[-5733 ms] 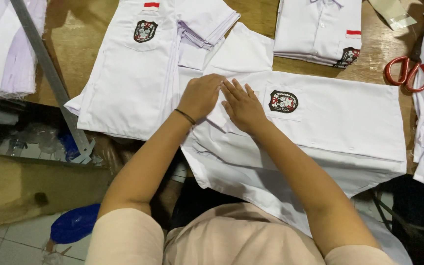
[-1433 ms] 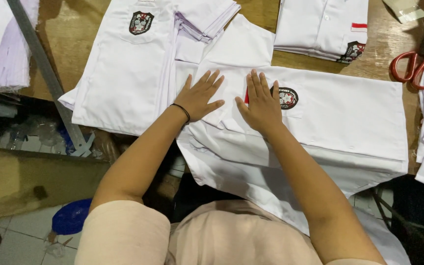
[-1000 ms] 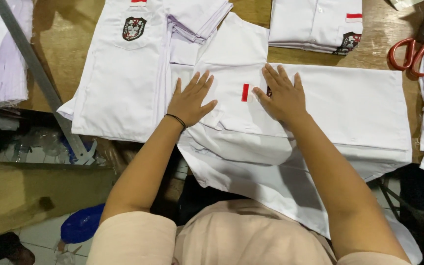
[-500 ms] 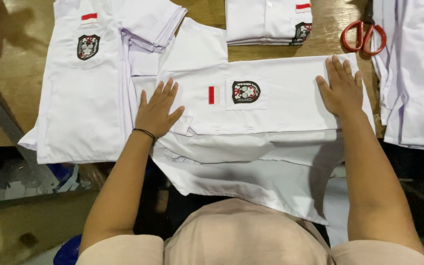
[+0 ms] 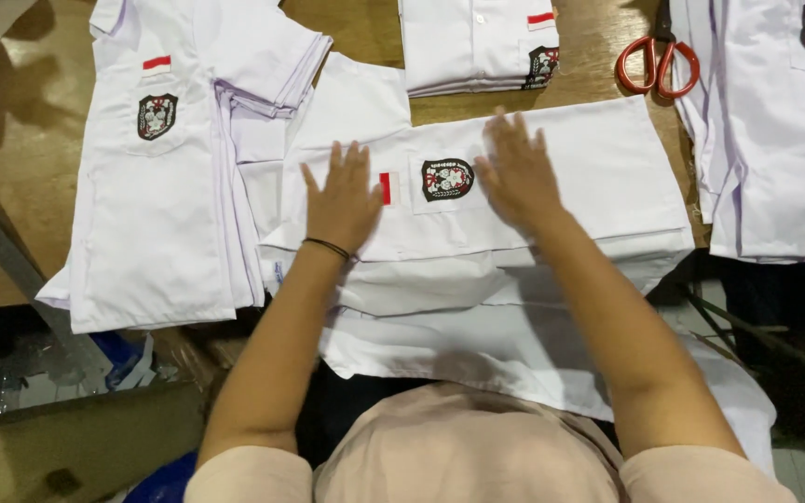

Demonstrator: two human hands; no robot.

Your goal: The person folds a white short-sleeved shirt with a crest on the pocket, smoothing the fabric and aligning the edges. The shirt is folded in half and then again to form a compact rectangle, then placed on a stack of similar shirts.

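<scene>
A white uniform shirt (image 5: 598,177) lies folded across the wooden table in front of me, with a dark crest patch (image 5: 447,179) and a small red stripe on its chest. My left hand (image 5: 342,197) rests flat on the shirt's left part, fingers spread, a thin dark band on the wrist. Just right of the crest patch, my right hand (image 5: 517,174) lies flat on the fabric. Neither hand holds anything. The shirt's lower part hangs over the table edge toward me.
A stack of similar white shirts (image 5: 170,168) lies at the left, another folded pile (image 5: 477,42) at the top, more shirts (image 5: 780,130) at the right. Red-handled scissors (image 5: 659,61) lie on the wooden table (image 5: 11,177) at the upper right.
My right hand has slid leftward along the shirt from its right end to beside the crest patch. My left hand stays flat on the left part.
</scene>
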